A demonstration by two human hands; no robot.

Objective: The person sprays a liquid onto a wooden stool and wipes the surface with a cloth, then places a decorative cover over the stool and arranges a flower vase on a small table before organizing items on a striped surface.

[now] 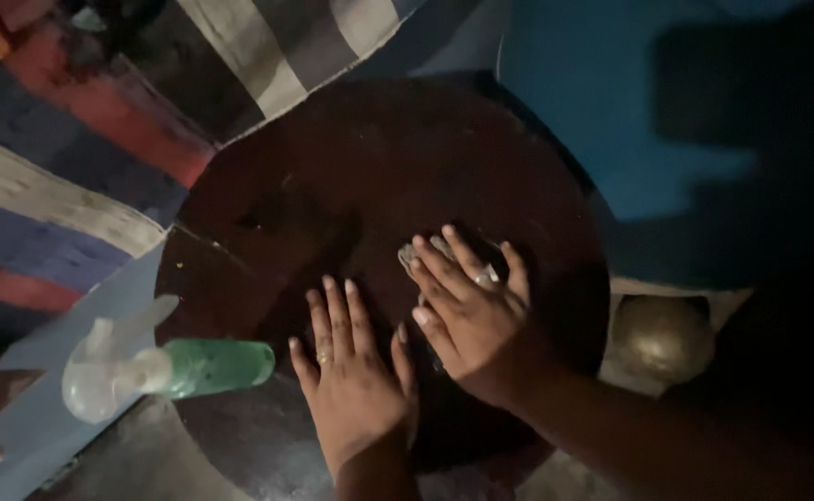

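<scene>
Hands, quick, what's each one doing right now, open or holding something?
Left hand: open, flat on the round dark table, holding nothing.
Right hand: open, fingers spread, pressing a small grey cloth against the table.

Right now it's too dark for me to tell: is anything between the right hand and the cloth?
Nothing visible. The right hand lies flat on the cloth, fingers spread over it, on the round table.

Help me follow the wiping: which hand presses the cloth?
The right hand, fingers spread over the pale cloth. The left hand lies flat on the bare round table.
</scene>
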